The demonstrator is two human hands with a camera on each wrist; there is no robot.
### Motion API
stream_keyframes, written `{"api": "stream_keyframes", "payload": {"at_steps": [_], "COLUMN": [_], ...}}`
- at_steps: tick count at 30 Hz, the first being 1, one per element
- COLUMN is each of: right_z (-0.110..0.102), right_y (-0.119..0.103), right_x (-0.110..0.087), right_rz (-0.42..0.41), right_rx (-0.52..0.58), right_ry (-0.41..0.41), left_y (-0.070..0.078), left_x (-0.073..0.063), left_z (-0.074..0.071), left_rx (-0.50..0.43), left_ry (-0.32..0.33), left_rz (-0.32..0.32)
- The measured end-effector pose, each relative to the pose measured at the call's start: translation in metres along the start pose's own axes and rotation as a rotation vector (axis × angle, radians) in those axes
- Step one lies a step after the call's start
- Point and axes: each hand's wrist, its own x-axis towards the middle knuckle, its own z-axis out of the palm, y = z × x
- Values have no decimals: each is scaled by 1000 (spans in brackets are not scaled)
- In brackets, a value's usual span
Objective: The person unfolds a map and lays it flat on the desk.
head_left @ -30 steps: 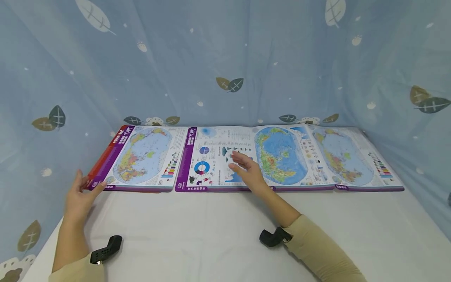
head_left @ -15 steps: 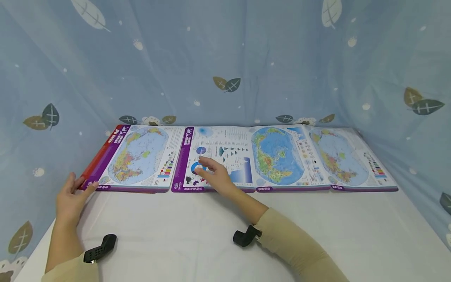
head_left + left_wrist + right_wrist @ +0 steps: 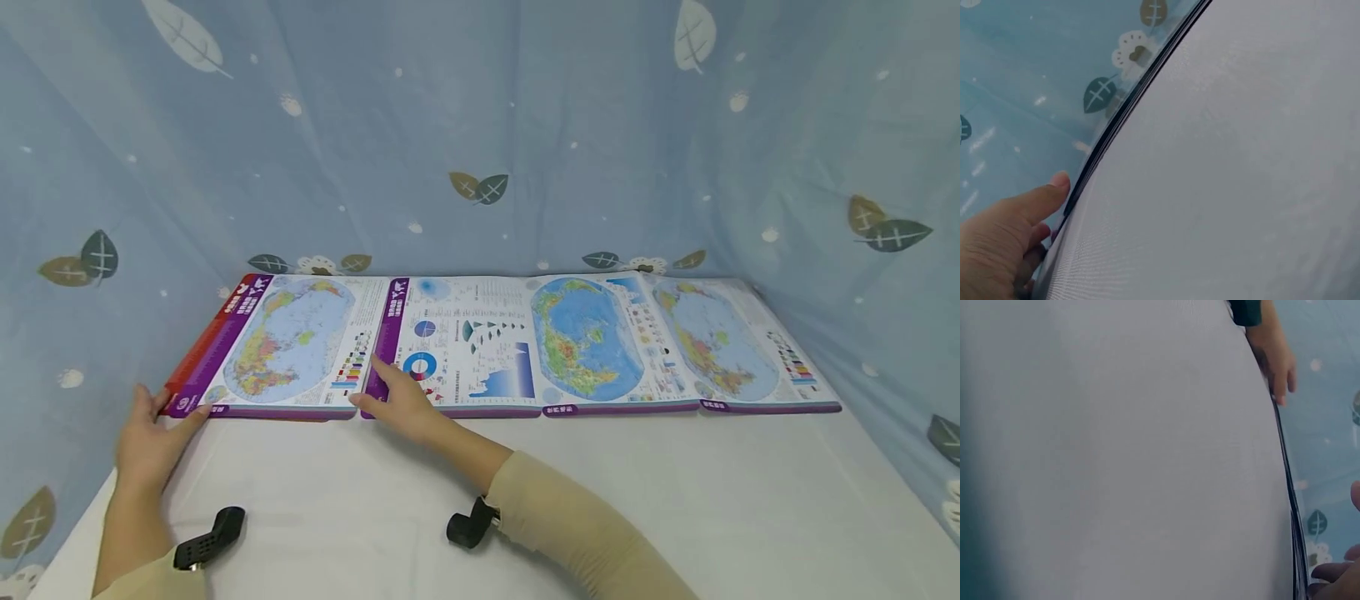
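Note:
Several world map sheets lie side by side in a row along the table's back. The leftmost map (image 3: pixel 294 342) has a purple border and sits over a red-edged sheet (image 3: pixel 187 371). My left hand (image 3: pixel 146 446) holds their front left corner, thumb along the front edge and fingers at the left edge. To its right is a purple-bordered chart sheet (image 3: pixel 480 350) with graphs. My right hand (image 3: pixel 405 408) is over that chart's front left corner, thumb and fingers spread and nearly straight. Whether it touches the sheet I cannot tell. Thin dark sheet edges (image 3: pixel 1116 125) show in the left wrist view.
A blue physical map (image 3: pixel 588 342) and a paler map (image 3: pixel 712 342) continue the row rightward. All lie on a white-covered table (image 3: pixel 360 508). A blue leaf-patterned curtain (image 3: pixel 480 108) rises behind and at both sides. Each wrist carries a black camera (image 3: pixel 213 537).
My right hand has moved left across the chart, from near its right side to its front left corner. My left hand stays at the leftmost corner. The whole head view has shifted slightly.

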Motion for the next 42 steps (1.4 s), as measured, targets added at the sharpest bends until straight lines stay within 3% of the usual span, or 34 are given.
{"api": "stream_keyframes", "payload": {"at_steps": [9,15,20,24,30,34,40,42], "right_z": [5,7,11,14,16,16,16,17], "right_y": [-8,-15,-15,-13,-12,-12,-12,-11], "right_x": [10,11,11,10,7,6,5,6], "right_rz": [11,8,45,70,15,-2,-2,0], "right_rx": [-199,-178,-118,-44,-36,16,197,298], "right_ry": [-39,-99,-99,-99,-151,-147,-60,-6], "left_y": [6,4,2,-1,-1,1,4,4], "left_x": [5,6,6,4,2,0,-3,-3], "left_z": [1,2,5,6,8,8,8,8], "left_rx": [86,151,154,84,-95,-114,-173,-271], "left_ry": [-24,-23,-19,-6,38,94,160,187], "left_rz": [-3,65,89,62,-16,-25,-107,-145]}}
